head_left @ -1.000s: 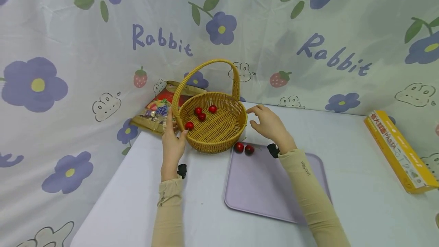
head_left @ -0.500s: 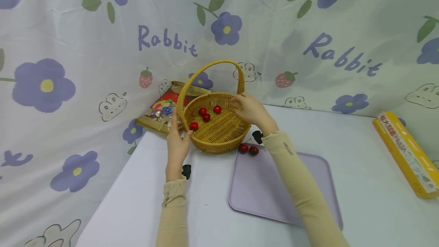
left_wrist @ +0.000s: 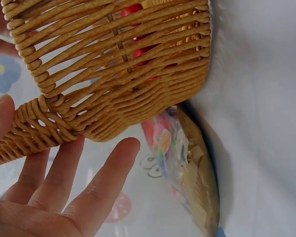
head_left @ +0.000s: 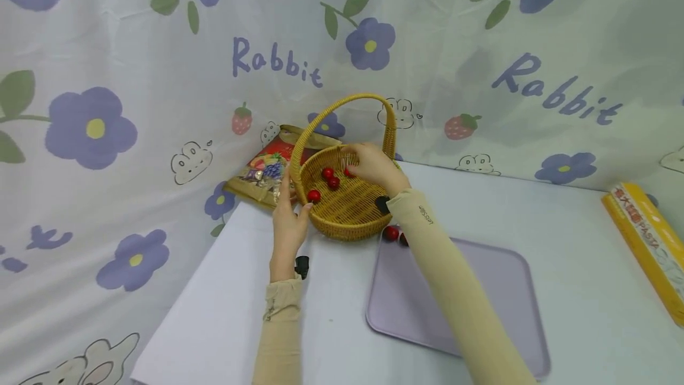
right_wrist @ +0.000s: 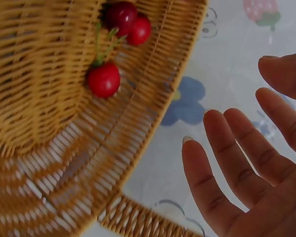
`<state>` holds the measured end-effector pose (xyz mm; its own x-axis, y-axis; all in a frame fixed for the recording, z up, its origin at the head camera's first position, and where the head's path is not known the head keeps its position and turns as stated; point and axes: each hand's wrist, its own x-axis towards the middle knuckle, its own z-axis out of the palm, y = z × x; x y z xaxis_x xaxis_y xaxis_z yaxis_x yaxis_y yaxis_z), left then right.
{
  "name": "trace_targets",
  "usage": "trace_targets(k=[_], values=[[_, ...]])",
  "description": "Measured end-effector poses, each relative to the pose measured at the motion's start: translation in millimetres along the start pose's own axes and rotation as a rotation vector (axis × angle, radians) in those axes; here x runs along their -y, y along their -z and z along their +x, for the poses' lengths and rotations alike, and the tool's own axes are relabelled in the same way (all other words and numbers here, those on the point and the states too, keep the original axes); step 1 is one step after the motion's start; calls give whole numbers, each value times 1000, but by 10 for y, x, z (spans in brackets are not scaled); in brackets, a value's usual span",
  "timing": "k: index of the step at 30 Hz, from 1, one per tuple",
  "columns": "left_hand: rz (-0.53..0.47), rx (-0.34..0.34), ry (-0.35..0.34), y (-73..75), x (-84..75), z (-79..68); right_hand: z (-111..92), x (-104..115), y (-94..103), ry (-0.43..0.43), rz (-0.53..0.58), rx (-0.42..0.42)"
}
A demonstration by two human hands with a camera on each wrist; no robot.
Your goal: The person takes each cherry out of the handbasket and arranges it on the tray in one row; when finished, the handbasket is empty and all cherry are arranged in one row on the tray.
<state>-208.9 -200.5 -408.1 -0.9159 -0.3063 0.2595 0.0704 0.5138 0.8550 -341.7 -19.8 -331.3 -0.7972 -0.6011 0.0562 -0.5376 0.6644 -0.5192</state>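
Note:
A yellow-brown wicker basket (head_left: pixel 347 229) with a tall arched handle stands on the white table, several red cherries (head_left: pixel 313 196) lying inside. My left hand (head_left: pixel 288 227) rests against the basket's left side near the handle base; its fingers look extended along the wicker (left_wrist: pixel 123 64) in the left wrist view. Over the basket's far right part is my right hand (head_left: pixel 376 166), overlapping one cherry in the head view. Its fingers (right_wrist: pixel 241 168) are loosely bent with nothing between them. Stems show on the cherries (right_wrist: pixel 103 79) in the right wrist view.
A lilac tray (head_left: pixel 422 319) lies right of the basket, under my right forearm. Two cherries (head_left: pixel 391 233) are at its upper left corner. Behind the basket leans a fruit-printed bag (head_left: pixel 256 186). A yellow pasta box (head_left: pixel 643 242) is at the far right, before a printed curtain.
My right hand has moved left from outside the basket's right rim to over its inside. The left hand stays at the basket's left side. The head view has turned slightly left.

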Motion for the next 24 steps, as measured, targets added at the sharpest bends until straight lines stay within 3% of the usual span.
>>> trace_targets(k=[9,19,24], values=[[-1,-9,-26,4,32,13,357,217,-372,5,60,150],[-15,-4,-4,-20,52,13,534,335,-753,-37,45,339],[-16,-6,12,1,56,25,600,344,-866,-37,19,376]])
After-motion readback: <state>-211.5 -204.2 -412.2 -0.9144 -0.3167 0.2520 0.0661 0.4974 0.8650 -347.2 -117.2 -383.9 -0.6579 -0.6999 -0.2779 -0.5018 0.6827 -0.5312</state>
